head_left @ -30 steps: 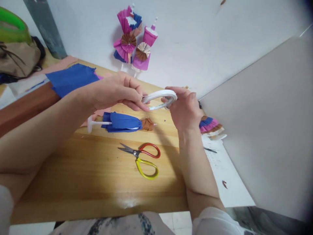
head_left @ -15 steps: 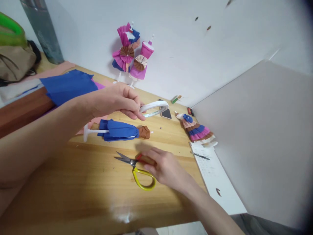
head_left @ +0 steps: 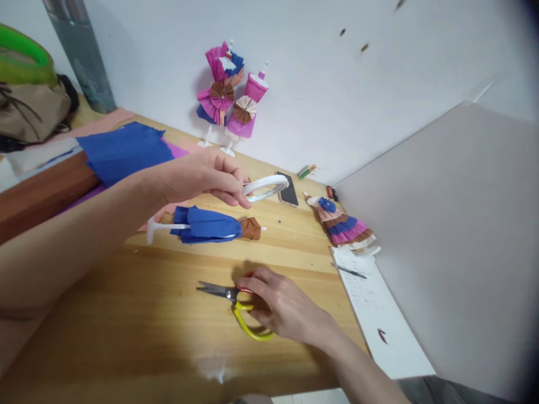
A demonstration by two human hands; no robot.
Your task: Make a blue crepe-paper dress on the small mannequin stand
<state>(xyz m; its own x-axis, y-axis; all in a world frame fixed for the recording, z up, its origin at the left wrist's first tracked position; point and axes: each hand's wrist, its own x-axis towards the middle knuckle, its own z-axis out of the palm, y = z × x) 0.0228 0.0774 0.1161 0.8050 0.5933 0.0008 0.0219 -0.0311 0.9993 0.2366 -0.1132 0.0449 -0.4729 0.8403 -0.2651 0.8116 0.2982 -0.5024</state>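
My left hand pinches a roll of white tape by its edge, above the table. My right hand is on the scissors, which have one red and one yellow handle; its fingers close round the handles, and the blades are nearly together, pointing left. Between the two hands lies a small dress form in a blue skirt and brown top, on its side with its white stand to the left.
Blue cloth and brown cloth lie at left, near a bottle and bag. Two dressed forms stand by the wall. A phone, tiered dress form and paper with pen lie right.
My right hand has closed in on the scissors' handles, and the blades have come closer together. The left hand still holds the tape roll. The view has shifted slightly.
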